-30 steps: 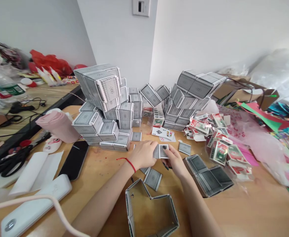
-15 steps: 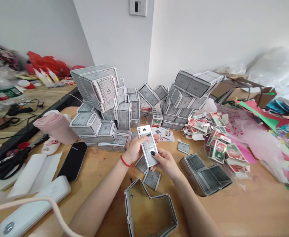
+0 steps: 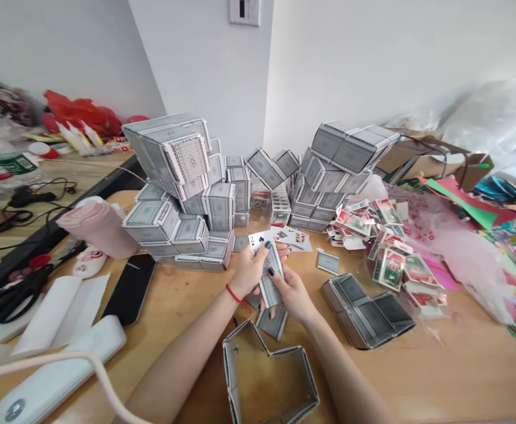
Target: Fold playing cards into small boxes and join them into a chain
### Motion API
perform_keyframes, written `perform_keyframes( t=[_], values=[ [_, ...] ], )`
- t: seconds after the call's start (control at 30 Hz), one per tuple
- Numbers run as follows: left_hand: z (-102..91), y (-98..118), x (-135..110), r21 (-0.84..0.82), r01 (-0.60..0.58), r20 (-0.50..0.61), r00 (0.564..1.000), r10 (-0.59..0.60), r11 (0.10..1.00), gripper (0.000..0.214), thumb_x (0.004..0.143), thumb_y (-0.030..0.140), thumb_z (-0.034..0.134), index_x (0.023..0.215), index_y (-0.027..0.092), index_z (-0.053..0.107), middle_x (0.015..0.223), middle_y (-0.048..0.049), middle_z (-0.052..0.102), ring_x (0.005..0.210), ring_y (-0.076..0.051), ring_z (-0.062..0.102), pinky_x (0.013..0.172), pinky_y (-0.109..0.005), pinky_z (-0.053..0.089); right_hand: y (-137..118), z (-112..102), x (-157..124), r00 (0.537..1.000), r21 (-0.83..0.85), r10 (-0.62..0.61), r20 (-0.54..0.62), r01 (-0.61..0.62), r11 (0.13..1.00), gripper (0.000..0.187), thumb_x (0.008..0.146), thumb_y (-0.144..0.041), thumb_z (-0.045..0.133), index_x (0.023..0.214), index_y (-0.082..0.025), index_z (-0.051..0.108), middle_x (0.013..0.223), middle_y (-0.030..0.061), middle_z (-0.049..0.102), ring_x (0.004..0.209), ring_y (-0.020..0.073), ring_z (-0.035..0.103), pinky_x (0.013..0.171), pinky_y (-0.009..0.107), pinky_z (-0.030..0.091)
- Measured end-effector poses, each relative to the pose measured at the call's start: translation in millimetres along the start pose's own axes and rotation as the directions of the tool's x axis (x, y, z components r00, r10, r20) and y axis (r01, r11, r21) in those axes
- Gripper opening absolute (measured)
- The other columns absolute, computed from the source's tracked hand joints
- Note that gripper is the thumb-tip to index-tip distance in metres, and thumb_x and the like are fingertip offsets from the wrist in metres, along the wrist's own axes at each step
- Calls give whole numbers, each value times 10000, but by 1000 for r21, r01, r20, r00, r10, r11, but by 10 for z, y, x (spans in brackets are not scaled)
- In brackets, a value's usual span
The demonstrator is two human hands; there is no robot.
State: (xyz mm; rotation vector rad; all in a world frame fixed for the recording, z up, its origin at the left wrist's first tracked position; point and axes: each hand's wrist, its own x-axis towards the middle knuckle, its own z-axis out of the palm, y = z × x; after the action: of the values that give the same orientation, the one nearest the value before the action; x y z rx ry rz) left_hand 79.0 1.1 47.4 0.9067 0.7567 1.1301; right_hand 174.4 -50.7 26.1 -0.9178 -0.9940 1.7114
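Both hands hold a folded playing card piece (image 3: 270,282), with a grey patterned back and a two of spades at its top end. My left hand (image 3: 249,272) grips its upper left part, thumb pressed on the face. My right hand (image 3: 293,291) pinches its lower right side, thumb on the patterned back. Under the hands lies a grey-backed card piece (image 3: 272,324) on the table. Nearer to me stands an open frame made of cards (image 3: 307,372). To the right sits an L-shaped card box (image 3: 359,318).
Stacked card blocks rise at the left (image 3: 182,159) and right (image 3: 341,153). Loose face-up cards (image 3: 299,237) and opened card boxes (image 3: 390,265) lie beyond. A phone (image 3: 129,288), a white power bank (image 3: 63,368) with its cable and black scissors (image 3: 23,288) are on the left.
My left hand has shifted right and down over the card piece, its thumb now near the two of spades. The card piece sits slightly lower, still in both hands.
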Motion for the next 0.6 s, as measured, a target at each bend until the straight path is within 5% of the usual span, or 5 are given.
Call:
perform_keyframes(
  t=[0.1, 0.33, 0.6],
  values=[
    [-12, -30, 5, 58, 12, -46, 999, -9, 998, 403, 725, 299, 577, 1084, 131, 504, 934, -112, 659, 887, -240, 613, 766, -372, 503, 0, 13, 7, 998, -40, 24, -58, -26, 999, 346, 749, -518, 477, 840, -196, 387, 629, 9, 635, 369, 137, 560, 269, 215, 416],
    [-97, 3, 32, 75, 28, 149, 988, -39, 997, 380, 714, 281, 591, 1053, 119, 544, 925, -110, 662, 874, -242, 616, 750, -361, 498, -36, -45, -4, 994, -23, 41, -99, -44, 999, 331, 740, -494, 505, 855, -189, 448, 597, 9, 636, 365, 157, 566, 250, 225, 402],
    [-81, -28, 12, 330, -88, 84, 994, 64, 940, 390, 777, 401, 475, 1057, 144, 562, 917, -100, 665, 857, -231, 618, 700, -307, 495, 31, -50, 32, 991, -74, -10, -133, 0, 997, 331, 728, -512, 509, 795, -192, 458, 598, 12, 632, 388, 158, 573, 257, 229, 410]
  ],
)
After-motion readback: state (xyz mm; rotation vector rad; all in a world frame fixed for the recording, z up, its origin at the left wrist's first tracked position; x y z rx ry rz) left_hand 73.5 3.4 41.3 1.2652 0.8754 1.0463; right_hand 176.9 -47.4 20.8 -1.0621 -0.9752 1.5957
